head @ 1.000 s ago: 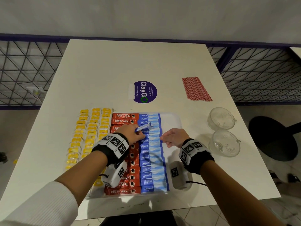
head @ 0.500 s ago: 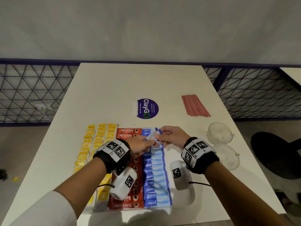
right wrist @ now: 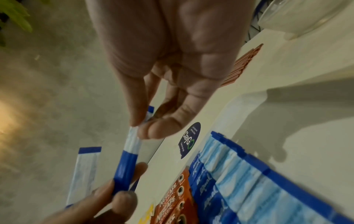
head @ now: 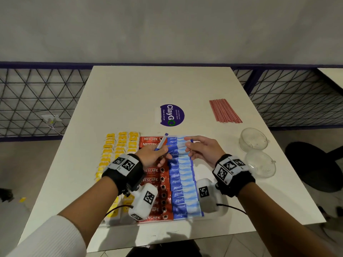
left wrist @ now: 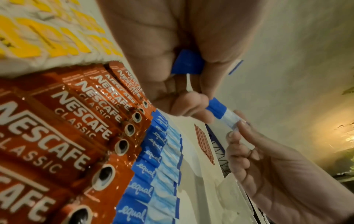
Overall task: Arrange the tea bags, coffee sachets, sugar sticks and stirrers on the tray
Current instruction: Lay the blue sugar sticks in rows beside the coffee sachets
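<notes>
Left grip [head: 151, 154]: we pinch spare sugar sticks [head: 161, 143].
Right grip [head: 202, 151]: we pinch one stick [right wrist: 132, 145] above the tray's blue row [head: 182, 184].

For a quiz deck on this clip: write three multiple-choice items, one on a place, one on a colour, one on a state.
1. Where do the stirrers lie?
A. on the tray
B. on the table, far right, off the tray
C. in a glass bowl

2. What colour are the coffee sachets?
A. red
B. green
C. black

3. What is happening to the sugar stick in the air?
A. it lies loose on the table
B. the left hand alone holds it
C. both hands pinch it, the right hand at its pale end

Answers: B, the bundle lies beyond the bowls; A, red Nescafe packs; C, the right wrist view shows fingers at both ends.
</notes>
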Demonstrator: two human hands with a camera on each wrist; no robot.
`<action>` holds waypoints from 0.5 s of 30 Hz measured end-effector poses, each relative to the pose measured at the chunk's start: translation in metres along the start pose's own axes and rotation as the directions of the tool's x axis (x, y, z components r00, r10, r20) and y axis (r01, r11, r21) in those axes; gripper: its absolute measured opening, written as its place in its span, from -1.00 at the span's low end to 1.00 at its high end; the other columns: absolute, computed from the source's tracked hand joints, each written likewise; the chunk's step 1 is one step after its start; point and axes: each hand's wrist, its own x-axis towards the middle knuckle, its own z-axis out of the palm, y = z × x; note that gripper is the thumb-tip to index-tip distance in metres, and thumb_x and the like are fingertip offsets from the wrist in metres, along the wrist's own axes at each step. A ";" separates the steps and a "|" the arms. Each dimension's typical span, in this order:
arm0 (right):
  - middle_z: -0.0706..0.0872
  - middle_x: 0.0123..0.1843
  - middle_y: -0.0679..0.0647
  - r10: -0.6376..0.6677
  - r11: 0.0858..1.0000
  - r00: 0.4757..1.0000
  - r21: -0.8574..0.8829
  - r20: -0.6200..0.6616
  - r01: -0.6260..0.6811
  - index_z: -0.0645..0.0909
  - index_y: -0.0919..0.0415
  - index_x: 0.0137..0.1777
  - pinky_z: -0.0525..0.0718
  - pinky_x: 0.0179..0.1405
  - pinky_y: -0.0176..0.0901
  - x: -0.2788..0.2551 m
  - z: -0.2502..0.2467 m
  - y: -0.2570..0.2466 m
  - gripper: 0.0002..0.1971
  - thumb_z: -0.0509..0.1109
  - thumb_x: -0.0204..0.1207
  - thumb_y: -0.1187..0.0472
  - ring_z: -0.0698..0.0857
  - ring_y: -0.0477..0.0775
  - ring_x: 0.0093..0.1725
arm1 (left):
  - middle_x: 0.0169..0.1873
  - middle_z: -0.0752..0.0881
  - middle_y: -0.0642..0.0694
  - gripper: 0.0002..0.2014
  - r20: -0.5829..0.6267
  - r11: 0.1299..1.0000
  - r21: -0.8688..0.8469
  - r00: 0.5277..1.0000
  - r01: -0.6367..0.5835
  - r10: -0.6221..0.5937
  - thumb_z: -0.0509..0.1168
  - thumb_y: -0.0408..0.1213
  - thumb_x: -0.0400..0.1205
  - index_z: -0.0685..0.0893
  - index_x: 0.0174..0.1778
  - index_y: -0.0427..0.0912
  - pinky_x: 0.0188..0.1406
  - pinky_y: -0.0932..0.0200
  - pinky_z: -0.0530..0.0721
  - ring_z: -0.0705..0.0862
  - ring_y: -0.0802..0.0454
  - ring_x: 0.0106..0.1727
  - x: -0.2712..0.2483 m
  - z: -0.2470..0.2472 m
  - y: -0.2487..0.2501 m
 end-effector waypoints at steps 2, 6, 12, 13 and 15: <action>0.67 -0.39 0.18 0.003 0.999 0.999 0.047 -0.033 -0.002 0.67 0.27 -0.13 0.66 -0.46 -0.33 -0.006 0.003 0.003 -0.86 0.33 0.52 0.47 0.64 -0.07 -0.53 | -0.39 0.63 -0.05 -0.78 0.009 0.997 -0.078 1.000 -0.025 0.026 0.09 -0.28 0.73 0.57 0.00 -0.34 -0.63 0.40 0.42 0.43 0.21 -0.65 -0.004 0.003 -0.001; 0.62 -0.37 0.26 0.081 0.988 0.992 0.139 -0.092 -0.067 0.62 0.39 -0.22 0.66 -0.48 -0.33 -0.013 0.008 0.009 -0.91 0.33 0.49 0.46 0.63 -0.03 -0.55 | -0.60 0.54 0.03 -0.83 0.035 0.994 -0.109 0.999 -0.026 0.030 0.10 -0.24 0.72 0.57 0.05 -0.20 -0.61 0.40 0.38 0.39 0.21 -0.68 -0.012 0.007 -0.005; 0.69 -0.36 0.21 0.029 1.000 0.993 -0.002 -0.113 -0.029 0.56 0.25 -0.03 0.69 -0.45 -0.36 -0.027 0.006 0.026 -0.86 0.36 0.50 0.46 0.69 -0.10 -0.53 | -0.55 0.44 -0.05 -0.71 0.018 0.956 0.274 0.994 -0.105 0.104 0.13 -0.28 0.72 0.51 0.36 -0.09 -0.61 0.51 0.35 0.40 0.31 -0.71 -0.014 0.005 -0.020; 0.70 -0.35 0.20 0.041 0.999 0.991 -0.017 -0.125 -0.043 0.54 0.24 -0.05 0.69 -0.46 -0.35 -0.028 0.004 0.028 -0.86 0.39 0.49 0.45 0.69 -0.10 -0.54 | -0.55 0.44 -0.04 -0.68 0.020 0.946 0.306 0.994 -0.108 0.107 0.13 -0.28 0.72 0.51 0.40 -0.09 -0.59 0.50 0.35 0.40 0.29 -0.68 -0.014 0.005 -0.023; 0.73 -0.30 0.19 0.095 0.994 0.986 -0.045 -0.139 -0.102 0.51 0.24 -0.12 0.69 -0.46 -0.33 -0.029 0.000 0.033 -0.87 0.42 0.48 0.41 0.69 -0.11 -0.54 | -0.57 0.44 -0.03 -0.67 0.022 0.944 0.319 0.996 -0.088 0.086 0.10 -0.26 0.73 0.51 0.42 -0.05 -0.54 0.46 0.39 0.42 0.19 -0.57 -0.012 0.006 -0.028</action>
